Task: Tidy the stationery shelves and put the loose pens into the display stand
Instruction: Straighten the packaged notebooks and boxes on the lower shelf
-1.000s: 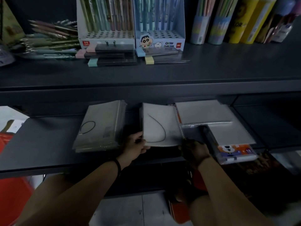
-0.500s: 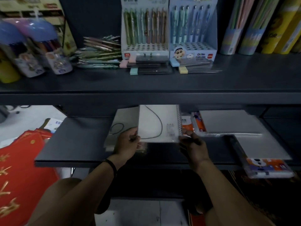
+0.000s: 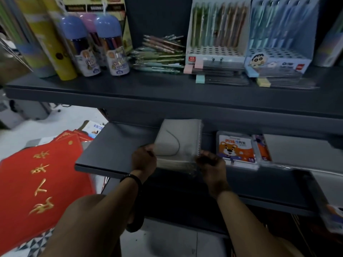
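So a second ago there were two separate piles on the lower dark grey shelf (image 3: 115,145). Now the right-hand one has been slid left and dropped on top of the other, making a single stack of grey plastic-wrapped spiral notebooks (image 3: 179,143) close to that shelf's front edge. The left hand (image 3: 144,160) and right hand (image 3: 211,164) are each at a near corner of it, grip clamped on the stack from both sides, squaring it up I reckon. It's pretty motion-blurred down there, so how far the fingers wrap under is anyone's guess.

Notebook tidying looks about done. The pen part hasn't started tho: the heap of loose pastel pens (image 3: 159,52) is lying on the upper dark grey shelf (image 3: 111,89), just left of the white perforated cardboard display stand (image 3: 213,51), whose front holes look mostly unfilled.
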